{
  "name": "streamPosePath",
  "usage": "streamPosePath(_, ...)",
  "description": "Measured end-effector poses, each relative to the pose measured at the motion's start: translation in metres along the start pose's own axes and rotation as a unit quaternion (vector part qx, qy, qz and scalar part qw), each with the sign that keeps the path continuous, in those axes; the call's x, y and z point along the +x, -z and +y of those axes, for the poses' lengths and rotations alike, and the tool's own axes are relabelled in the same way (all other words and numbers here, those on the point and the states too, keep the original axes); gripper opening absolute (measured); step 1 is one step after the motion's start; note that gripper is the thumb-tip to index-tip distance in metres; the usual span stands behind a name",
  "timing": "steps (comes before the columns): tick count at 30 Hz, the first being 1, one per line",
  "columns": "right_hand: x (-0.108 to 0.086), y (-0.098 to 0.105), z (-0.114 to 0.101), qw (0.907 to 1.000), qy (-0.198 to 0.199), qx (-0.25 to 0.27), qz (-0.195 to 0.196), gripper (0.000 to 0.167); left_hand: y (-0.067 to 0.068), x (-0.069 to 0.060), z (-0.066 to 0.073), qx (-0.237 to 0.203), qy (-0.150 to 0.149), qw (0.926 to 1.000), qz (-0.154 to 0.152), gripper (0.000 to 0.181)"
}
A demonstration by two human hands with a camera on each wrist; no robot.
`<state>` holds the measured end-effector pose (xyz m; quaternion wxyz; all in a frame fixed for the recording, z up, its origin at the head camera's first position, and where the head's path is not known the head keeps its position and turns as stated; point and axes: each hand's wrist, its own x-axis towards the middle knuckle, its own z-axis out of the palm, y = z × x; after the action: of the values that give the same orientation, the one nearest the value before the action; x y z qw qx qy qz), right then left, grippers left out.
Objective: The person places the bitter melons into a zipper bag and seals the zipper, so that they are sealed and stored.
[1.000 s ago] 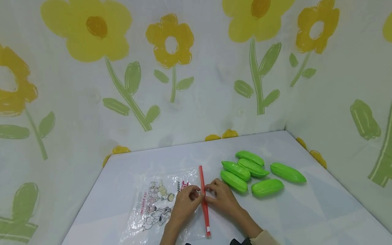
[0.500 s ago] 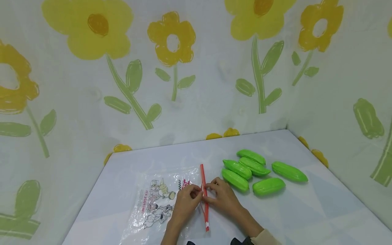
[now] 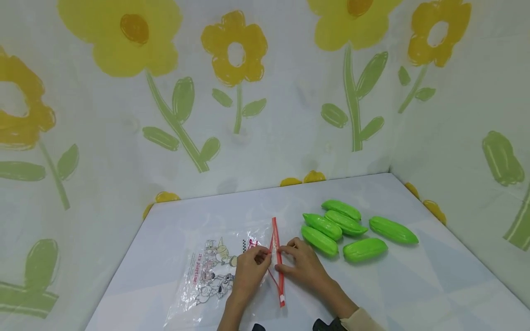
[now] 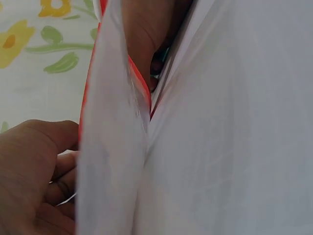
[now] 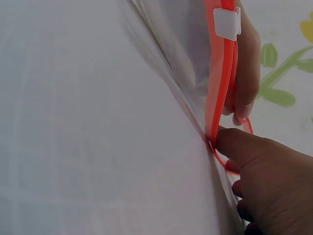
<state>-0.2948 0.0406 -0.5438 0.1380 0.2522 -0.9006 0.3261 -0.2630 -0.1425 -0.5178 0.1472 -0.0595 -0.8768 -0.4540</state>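
Lying flat on the table [image 3: 414,287]: one clear bag [image 3: 223,276], cartoon-printed, its body spreading to the left and its red rim [image 3: 277,236] facing right. Long axis of the rim: running away from the person, the far end leaning slightly left. Left hand [image 3: 250,270]: resting over the bag's side, its fingertips pinching the rim's left edge about midway along. Right hand [image 3: 304,265]: reaching in from outside the bag, thumb and forefinger pinching the straighter right edge, directly opposite. Neither hand is spreading wide. Governing relation: the mouth is lying between the two sets of fingertips, its edges standing narrowly apart, while six green pieces [image 3: 345,223], elongated and glossy, are lying beyond and to the right, well nearer the right hand. White slider [image 3: 282,298]: sitting at the rim's near end. Views compared: the head camera is showing the green pieces and the bag's print, which neither wrist camera is showing plainly; the right wrist camera is showing the slider large and the slack edge bowing into a loop; the left wrist camera is showing a deep fold in the film. Background: floral cloth [image 3: 281,115], hanging behind.
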Motion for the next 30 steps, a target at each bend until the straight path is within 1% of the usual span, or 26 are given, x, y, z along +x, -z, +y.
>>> streamPosePath(8,0.0,0.003,-0.001,0.9999,-0.011,0.002,-0.01,0.043,0.005,0.0,0.003,-0.016,0.015,0.9996,0.017,0.004)
streamPosePath(13,0.0,0.004,-0.002,0.9999,-0.01,0.002,-0.009,0.043,0.006,0.0,0.0,-0.023,0.013,0.9991,0.033,0.005)
streamPosePath(18,-0.001,0.004,-0.003,0.9998,-0.013,0.005,-0.015,0.043,0.009,0.0,0.001,-0.037,0.024,0.9983,0.039,0.006)
streamPosePath(21,-0.001,0.004,-0.002,0.9999,-0.009,0.001,-0.013,0.043,0.012,0.001,0.002,-0.047,0.026,0.9975,0.045,0.005)
streamPosePath(27,-0.001,0.004,-0.002,0.9996,-0.019,0.001,-0.022,0.045,0.019,0.001,0.001,-0.073,0.026,0.9949,0.064,0.005)
streamPosePath(30,-0.001,0.004,-0.001,0.9995,-0.018,0.003,-0.024,0.045,0.023,0.0,0.001,-0.081,0.029,0.9935,0.075,0.005)
